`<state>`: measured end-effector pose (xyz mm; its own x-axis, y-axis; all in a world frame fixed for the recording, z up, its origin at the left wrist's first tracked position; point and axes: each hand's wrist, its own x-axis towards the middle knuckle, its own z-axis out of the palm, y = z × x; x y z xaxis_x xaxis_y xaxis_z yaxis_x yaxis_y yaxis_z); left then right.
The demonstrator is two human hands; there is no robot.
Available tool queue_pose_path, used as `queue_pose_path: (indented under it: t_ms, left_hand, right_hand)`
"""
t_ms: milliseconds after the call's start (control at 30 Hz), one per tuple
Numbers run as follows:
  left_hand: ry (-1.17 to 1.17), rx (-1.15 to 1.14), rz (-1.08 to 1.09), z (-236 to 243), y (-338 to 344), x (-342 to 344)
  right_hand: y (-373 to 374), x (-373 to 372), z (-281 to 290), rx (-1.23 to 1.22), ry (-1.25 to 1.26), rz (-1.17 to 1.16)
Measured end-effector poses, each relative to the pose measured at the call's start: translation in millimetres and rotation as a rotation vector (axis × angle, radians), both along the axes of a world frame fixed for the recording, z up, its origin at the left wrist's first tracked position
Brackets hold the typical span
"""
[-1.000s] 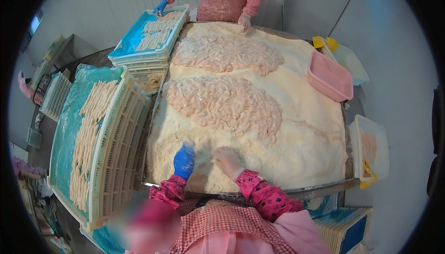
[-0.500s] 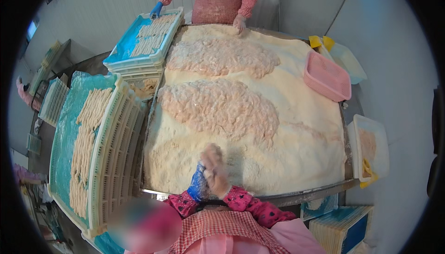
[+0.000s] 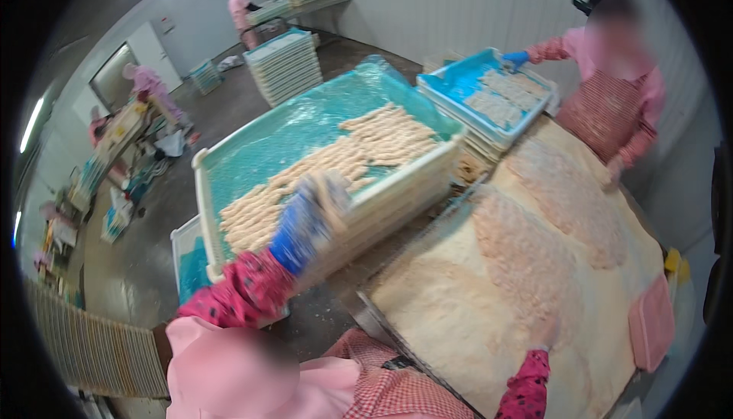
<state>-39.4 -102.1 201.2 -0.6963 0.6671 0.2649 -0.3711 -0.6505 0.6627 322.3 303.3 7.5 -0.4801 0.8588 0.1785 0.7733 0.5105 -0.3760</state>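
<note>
Strips just beyond left hand

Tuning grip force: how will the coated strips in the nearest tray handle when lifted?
The coated strips are probably floppy, being thin and uneven. Their matte, powdery surfaces suggest little slip. Packed side by side, they may cling.

Left hand, blue-gloved, extended forward; fingers motion-blurred, grip unclear. Pink-sleeved left forearm slanting below and left of those fingers. Right hand well apart, right of and lower than left fingers; own fingers blurred, right forearm below them.
</note>
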Motion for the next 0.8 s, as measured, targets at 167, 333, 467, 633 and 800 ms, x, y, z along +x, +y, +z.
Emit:
queue_pose_path:
  t_ms: [167, 333, 467, 633, 800]
  left_hand:
    - [0.140, -1.038, 0.825, 29.8, -163.3, -85.6]
    - [0.150, -1.220, 0.425, 3.1, -191.4, -105.5]
    - [0.434, -1.218, 0.343, 4.9, -172.1, -114.8]
    - [0.437, -0.928, 0.554, 60.5, -115.9, -65.5]
    - [0.826, -0.784, -0.131, 96.7, 23.4, 53.9]
  right_hand:
    - [11.8, -5.7, -26.2, -0.024, 0.041, -0.035]
    - [15.8, -0.5, -26.6, -0.148, 0.101, -0.111]
    - [32.3, 15.2, -16.6, -0.398, 0.561, -0.195]
    - [-59.4, -24.5, 47.7, -0.288, 0.303, 0.029]
    - [-84.4, 18.3, 60.2, -0.513, 0.179, 0.434]
